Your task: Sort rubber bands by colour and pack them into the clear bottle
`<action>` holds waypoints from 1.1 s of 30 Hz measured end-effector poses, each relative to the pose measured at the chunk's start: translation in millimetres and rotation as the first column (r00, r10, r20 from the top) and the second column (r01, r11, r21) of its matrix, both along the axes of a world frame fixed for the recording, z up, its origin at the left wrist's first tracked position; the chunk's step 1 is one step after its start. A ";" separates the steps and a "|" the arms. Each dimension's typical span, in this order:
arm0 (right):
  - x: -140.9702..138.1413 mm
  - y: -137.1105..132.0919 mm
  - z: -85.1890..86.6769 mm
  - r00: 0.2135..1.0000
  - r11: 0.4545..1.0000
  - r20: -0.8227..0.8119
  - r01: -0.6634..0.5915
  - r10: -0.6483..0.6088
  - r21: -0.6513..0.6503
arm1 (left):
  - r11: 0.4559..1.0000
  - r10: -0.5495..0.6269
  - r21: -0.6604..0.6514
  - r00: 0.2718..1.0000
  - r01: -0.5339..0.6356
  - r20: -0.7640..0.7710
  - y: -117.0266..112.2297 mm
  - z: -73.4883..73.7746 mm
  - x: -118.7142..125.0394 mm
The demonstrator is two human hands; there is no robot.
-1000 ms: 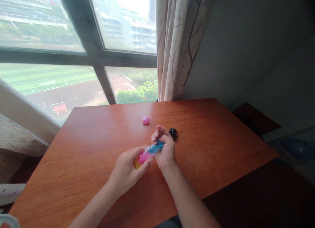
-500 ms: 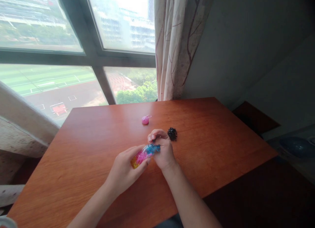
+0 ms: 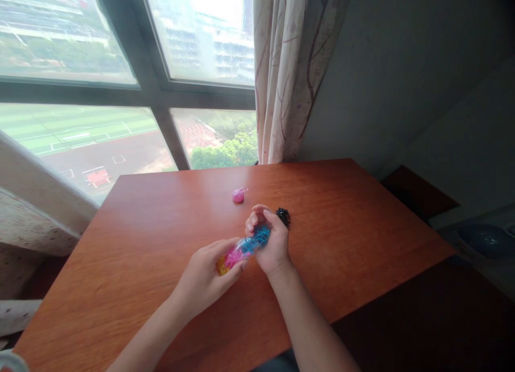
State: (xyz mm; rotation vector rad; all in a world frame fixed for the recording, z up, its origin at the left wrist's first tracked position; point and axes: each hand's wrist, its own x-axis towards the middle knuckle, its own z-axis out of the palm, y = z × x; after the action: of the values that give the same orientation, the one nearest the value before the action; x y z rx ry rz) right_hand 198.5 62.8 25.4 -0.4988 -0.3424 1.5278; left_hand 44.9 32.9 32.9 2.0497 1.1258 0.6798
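Note:
A clear little bottle (image 3: 241, 248) filled with pink, yellow and blue bits lies tilted between my hands above the wooden table (image 3: 161, 265). My left hand (image 3: 207, 273) grips its lower, pink and yellow end. My right hand (image 3: 269, 240) is curled round its upper, blue end, fingers bent over the mouth. A small black clump (image 3: 284, 216) lies just past my right hand. A pink cap (image 3: 238, 195) with a loop rests farther back.
Behind the table stand a large window (image 3: 120, 66) and a patterned curtain (image 3: 289, 66). A grey wall rises on the right. A dark low shelf (image 3: 418, 195) and a blue round object (image 3: 480, 238) sit beyond the table's right edge.
My right hand's fingers shifted at the bottle's blue end, dipping down and then lifting again. The bottle stays held in both hands at about the same spot.

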 end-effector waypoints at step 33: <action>-12.9 -9.4 3.6 0.993 0.991 0.071 0.084 -0.091 0.104 | 0.993 0.101 -0.070 0.992 -0.096 0.071 -1.3 0.7 6.1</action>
State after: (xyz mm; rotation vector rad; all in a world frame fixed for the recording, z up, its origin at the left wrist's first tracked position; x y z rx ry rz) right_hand 185.6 53.4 29.0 -0.4869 -0.4485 1.4020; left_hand 51.0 31.7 33.6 1.9077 1.1967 0.7503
